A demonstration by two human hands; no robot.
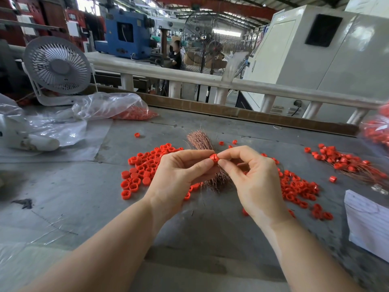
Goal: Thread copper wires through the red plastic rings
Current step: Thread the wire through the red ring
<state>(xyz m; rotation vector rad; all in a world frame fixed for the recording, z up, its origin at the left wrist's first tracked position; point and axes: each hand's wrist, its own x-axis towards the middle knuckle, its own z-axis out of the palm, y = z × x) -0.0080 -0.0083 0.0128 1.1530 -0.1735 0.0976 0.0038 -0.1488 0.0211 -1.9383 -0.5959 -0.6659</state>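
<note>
A grey table (pixel 63 186) fills the lower view, with a rail (pixel 189 77) along its far edge. Beyond the rail stand a white cabinet (pixel 336 60), a blue machine (pixel 124 32) and a big floor fan (pixel 210 43); a person in black (pixel 176 54) sits between the machine and that fan. On the table's far left a small desk fan (pixel 56 66) stands behind a clear bag (pixel 109 106) with red rings inside. A white paper (pixel 368 220) lies at the right edge.

Loose rings lie in two heaps, a left pile (pixel 145 167) and a right pile (pixel 299 190), either side of the hands. Further right, threaded rings (pixel 345 163) lie on their wires. A copper bundle (pixel 200 140) lies at mid-table, fanning away from the person, its near end hidden behind the hands.

The left hand (pixel 179 175) and right hand (pixel 252 175) meet above the bundle, clear of the table. Both pinch one ring (pixel 214 158) between thumb and forefinger tips, the other fingers loosely curled. Whether a wire passes through this ring cannot be told
</note>
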